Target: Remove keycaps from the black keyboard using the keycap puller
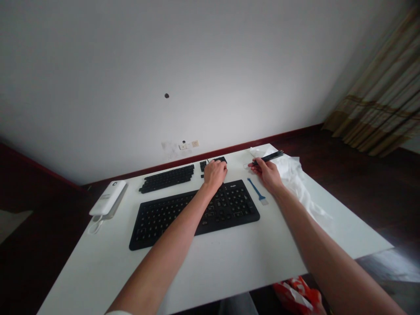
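My left hand [215, 172] is closed, its fingers curled down among loose black keycaps [203, 165] at the back of the table. What its fingertips hold, if anything, is hidden. Just in front of it lies a black keyboard [241, 199] with its keycaps off, partly covered by my left forearm. My right hand [268, 173] grips a slim black brush [274, 155] that points right, over crumpled white plastic. On the table between keyboard and right hand rests a blue brush [257, 190] with pale bristles at its near end.
Rows of black keycaps [168, 178] are lined up behind the keyboard. A white power bank [107, 197] with a short cable lies at the left. Crumpled white plastic [295, 181] covers part of the right side of the white table [226, 262]. A red-and-white bag [297, 295] is below the front edge.
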`<action>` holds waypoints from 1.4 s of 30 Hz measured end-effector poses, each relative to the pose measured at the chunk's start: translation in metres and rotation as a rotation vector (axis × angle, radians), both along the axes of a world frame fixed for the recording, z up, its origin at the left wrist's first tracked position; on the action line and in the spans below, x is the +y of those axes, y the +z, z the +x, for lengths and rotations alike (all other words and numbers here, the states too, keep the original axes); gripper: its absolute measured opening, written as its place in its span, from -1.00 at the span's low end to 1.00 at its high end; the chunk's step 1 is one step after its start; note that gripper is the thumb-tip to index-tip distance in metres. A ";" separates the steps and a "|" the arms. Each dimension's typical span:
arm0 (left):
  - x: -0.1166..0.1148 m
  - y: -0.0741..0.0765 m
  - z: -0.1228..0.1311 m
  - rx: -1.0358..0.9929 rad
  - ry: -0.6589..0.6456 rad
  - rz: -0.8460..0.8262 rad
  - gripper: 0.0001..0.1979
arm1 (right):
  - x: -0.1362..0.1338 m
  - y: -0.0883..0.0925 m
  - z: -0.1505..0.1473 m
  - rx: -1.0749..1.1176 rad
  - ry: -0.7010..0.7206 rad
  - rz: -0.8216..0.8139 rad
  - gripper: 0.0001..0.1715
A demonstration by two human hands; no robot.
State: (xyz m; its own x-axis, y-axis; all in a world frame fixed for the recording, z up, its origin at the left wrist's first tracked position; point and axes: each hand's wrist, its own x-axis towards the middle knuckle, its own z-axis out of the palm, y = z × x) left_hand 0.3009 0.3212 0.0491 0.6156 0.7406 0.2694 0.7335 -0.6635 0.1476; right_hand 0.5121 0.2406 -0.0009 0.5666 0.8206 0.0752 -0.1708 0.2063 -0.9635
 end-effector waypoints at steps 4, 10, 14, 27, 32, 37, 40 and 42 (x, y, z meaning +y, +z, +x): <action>0.000 -0.001 0.000 -0.006 0.017 -0.004 -0.87 | 0.000 0.000 0.000 -0.015 0.003 0.003 -0.52; 0.002 -0.003 0.000 -0.022 0.038 0.000 -0.86 | -0.001 0.003 -0.001 0.005 -0.003 -0.011 -0.52; 0.002 -0.003 -0.001 -0.024 0.046 -0.005 -0.87 | -0.002 0.002 -0.001 -0.023 0.002 -0.006 -0.51; -0.037 0.018 -0.004 -0.162 0.018 0.005 -0.80 | 0.001 0.001 0.001 0.002 0.010 -0.005 -0.56; -0.116 0.017 -0.017 -0.253 -0.160 -0.085 -0.57 | -0.001 0.000 0.002 0.015 0.010 -0.005 -0.57; -0.163 -0.001 -0.025 -0.205 -0.158 -0.139 -0.32 | -0.001 0.000 0.000 0.024 0.008 -0.007 -0.54; -0.167 -0.010 -0.025 -0.208 -0.114 -0.156 -0.37 | -0.003 0.006 -0.004 -0.056 -0.050 -0.009 -0.48; -0.166 -0.013 -0.025 -0.230 -0.096 -0.170 -0.39 | -0.008 0.014 -0.009 -0.111 -0.124 -0.006 -0.46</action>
